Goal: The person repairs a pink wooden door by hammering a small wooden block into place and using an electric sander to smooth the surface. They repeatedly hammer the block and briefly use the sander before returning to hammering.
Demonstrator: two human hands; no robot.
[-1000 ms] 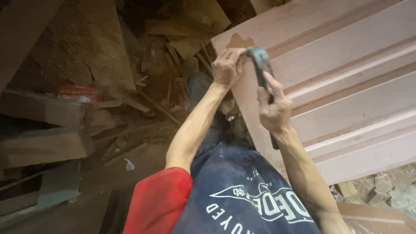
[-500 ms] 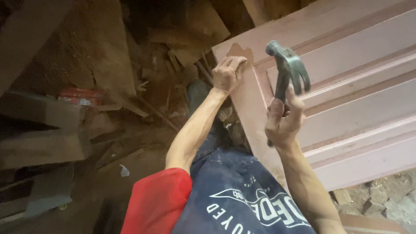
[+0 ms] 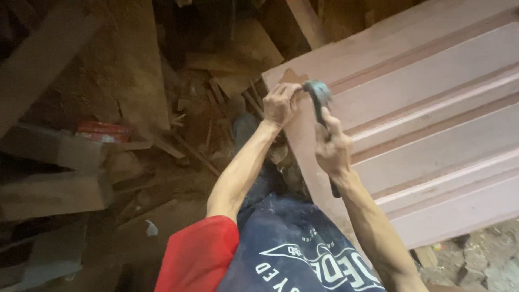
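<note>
— What have you got in your right hand (image 3: 331, 147)?

— My hammer (image 3: 319, 103): dark handle, grey metal head, blurred. The head sits at the top corner of the pink moulded panel (image 3: 432, 124).

— And the panel?

— It leans tilted, long ridges and grooves running across it. My left hand (image 3: 281, 103) pinches at its brown-scuffed corner.

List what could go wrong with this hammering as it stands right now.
1. The left hand rests at the corner of the pink panelled door, right beside the hammer head; a stray blow could hit the fingers.
2. The hammer head looks blurred, so it is probably moving fast in the right hand; a glancing strike could dent the panel.
3. Wood scraps litter the ground nearby, a likely tripping hazard.
</note>
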